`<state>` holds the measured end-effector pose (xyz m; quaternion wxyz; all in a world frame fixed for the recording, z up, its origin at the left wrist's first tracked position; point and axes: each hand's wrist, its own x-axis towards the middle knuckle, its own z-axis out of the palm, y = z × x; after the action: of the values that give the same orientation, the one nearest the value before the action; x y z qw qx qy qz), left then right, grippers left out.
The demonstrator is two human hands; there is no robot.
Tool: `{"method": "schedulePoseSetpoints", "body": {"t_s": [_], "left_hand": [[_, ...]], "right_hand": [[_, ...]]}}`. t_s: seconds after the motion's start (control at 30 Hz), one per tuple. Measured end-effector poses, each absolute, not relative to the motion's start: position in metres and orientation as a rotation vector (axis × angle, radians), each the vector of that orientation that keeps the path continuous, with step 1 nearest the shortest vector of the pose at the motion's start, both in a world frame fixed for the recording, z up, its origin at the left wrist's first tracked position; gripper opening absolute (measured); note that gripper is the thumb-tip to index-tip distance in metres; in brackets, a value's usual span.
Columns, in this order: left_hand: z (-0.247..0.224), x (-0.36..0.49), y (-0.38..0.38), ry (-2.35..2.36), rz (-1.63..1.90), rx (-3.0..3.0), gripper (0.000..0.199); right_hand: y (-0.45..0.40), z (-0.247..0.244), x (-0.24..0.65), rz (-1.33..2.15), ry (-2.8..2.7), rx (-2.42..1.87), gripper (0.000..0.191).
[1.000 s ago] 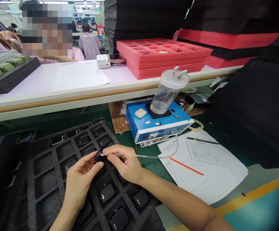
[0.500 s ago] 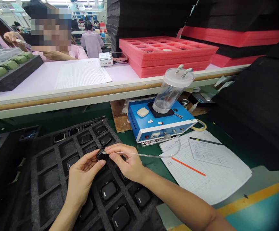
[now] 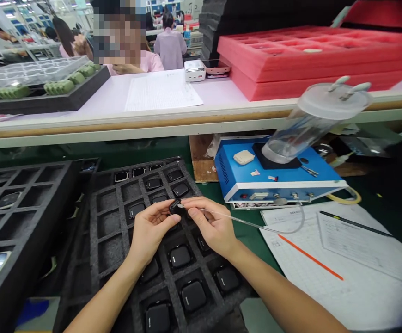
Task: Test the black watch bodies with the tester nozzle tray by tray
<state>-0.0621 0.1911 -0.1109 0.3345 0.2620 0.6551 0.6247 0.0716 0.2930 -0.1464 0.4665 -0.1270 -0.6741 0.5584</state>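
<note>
Rows of workbenches stretch back across the upper left of the frame, where a co-worker in a pale pink smock [image 3: 169, 48] stands in the distance. Below, along the left edge, a black foam tray [image 3: 24, 259] holds glossy watch-like devices, each in its own cell so none rub together. Beside it, a second foam tray [image 3: 100, 222] carries more black devices. Over this tray at lower centre, the left hand [image 3: 150, 231] grips a small black device [image 3: 175, 206] between thumb and fingers, holding it up out of its cell. The right hand [image 3: 211, 226] pinches a thin clear tube [image 3: 242, 221], its tip pressed to the device's end. The tube curves away to the right, towards a blue box [image 3: 252, 185] with a clear jar [image 3: 312, 125] on top. Stacked red foam trays [image 3: 312, 60] sit on the tabletop [image 3: 100, 104] above, and paper sheets [image 3: 343, 259] lie at lower right, within easy reach.
</note>
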Motion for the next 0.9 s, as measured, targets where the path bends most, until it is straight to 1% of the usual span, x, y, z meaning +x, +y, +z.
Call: {"method": "schedulePoseSetpoints", "body": {"t_s": [0.37,0.9], "left_hand": [[-0.112,-0.0626,0.19,1.741,1.602,0.699,0.043],[-0.1086,-0.0682,0.1953,1.814,1.57,0.706,0.051]], "right_hand": [[0.2939,-0.1445,0.0709,1.359,-1.662,-0.324,0.015],[0.2972,-0.1397,0.0663,1.353,-1.629,-0.341,0.016]]}}
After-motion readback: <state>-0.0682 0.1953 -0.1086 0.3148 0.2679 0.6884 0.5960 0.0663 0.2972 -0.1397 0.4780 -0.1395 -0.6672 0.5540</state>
